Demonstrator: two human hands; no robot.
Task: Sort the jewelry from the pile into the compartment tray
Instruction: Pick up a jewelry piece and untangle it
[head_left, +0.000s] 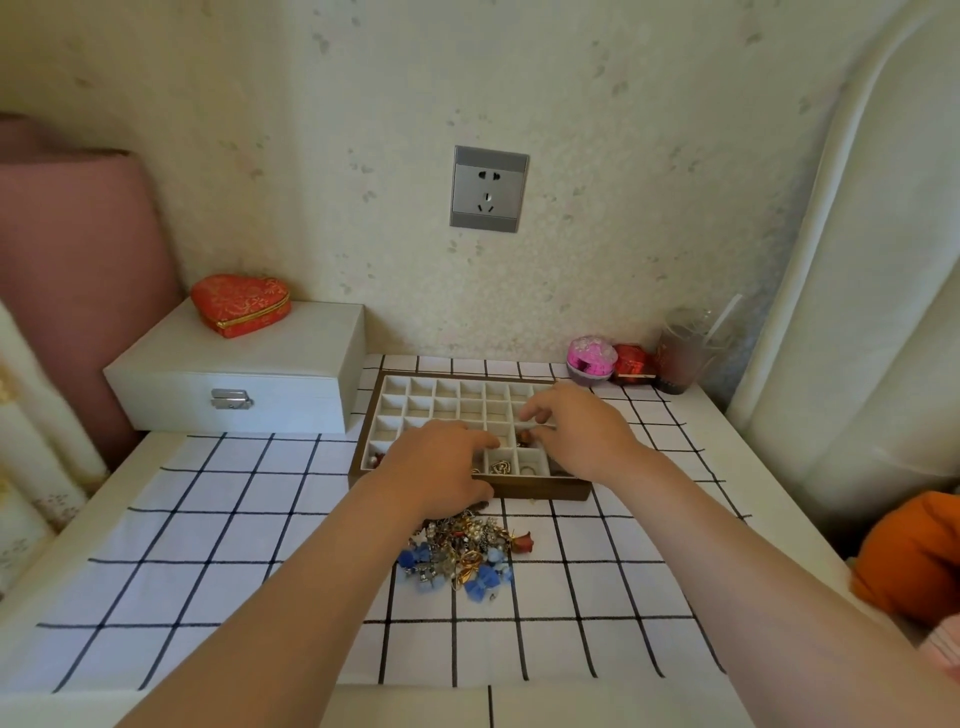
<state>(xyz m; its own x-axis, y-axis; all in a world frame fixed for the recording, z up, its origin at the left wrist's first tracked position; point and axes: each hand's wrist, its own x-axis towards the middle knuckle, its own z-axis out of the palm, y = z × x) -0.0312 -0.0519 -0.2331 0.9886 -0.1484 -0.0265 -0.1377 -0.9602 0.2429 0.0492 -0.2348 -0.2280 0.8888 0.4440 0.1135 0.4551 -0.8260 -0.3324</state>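
Observation:
The compartment tray (540, 489), a wooden frame with white cells, stands at the back middle of the checked cloth. A few front cells hold pieces: a gold heart piece (500, 466), a ring (529, 470) and small items (375, 460) at the left corner. The jewelry pile (462, 551), with blue bows, pearls, gold bits and a red rose, lies just in front of the tray. My left hand (441, 467) rests over the tray's front edge, fingers stretched across the cells. My right hand (576, 436) hovers over the right cells, fingers loosely bent above a red-brown piece (525, 439).
A white latched box (234, 374) with a red heart case (240, 304) on top stands at the back left. A pink round box (592, 358), a small red box (634, 364) and a glass cup (680, 353) line the back right. An orange cloth (914, 556) lies off the right edge.

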